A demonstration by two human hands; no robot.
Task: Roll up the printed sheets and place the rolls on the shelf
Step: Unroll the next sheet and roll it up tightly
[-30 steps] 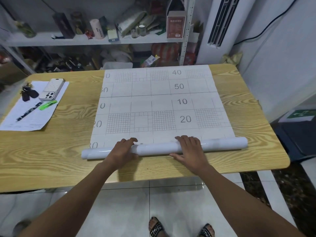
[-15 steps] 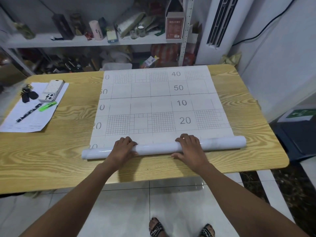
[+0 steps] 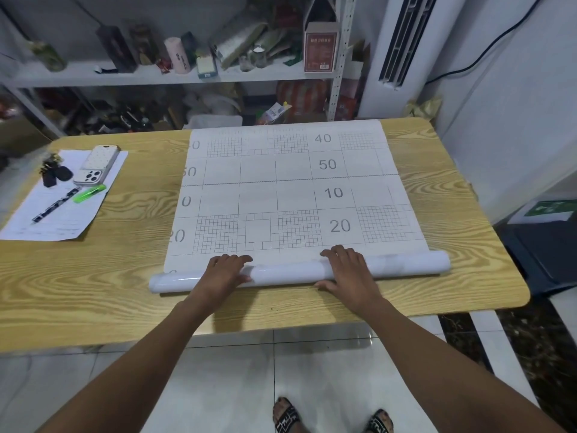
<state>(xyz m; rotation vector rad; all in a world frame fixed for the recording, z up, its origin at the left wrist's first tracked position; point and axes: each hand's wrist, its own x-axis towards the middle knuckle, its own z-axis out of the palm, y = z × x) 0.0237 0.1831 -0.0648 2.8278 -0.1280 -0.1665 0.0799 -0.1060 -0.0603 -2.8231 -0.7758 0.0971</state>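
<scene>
Roll [image 3: 287, 271] of printed sheet lies crosswise under both your hands, close to the tabletop's [image 3: 93, 276] front edge. Your left hand [image 3: 223, 271] and right hand [image 3: 346, 270] each curl over its top, thumbs on the near side, holding it snug. Over the last second the roll has crept slightly forward, and the row marked 30 beside your left hand is now almost swallowed. Rolling looks under way but early. Most of the printed sheet [image 3: 293, 182] lies flat beyond your fingertips, reaching the tabletop's far edge. The roll's ends stick out well past each hand, both over the tabletop. Far left of your left hand, a phone [image 3: 96, 165] and pen [image 3: 56, 204] rest on paper, well apart. The shelf [image 3: 140, 76] stands beyond the sheet.
</scene>
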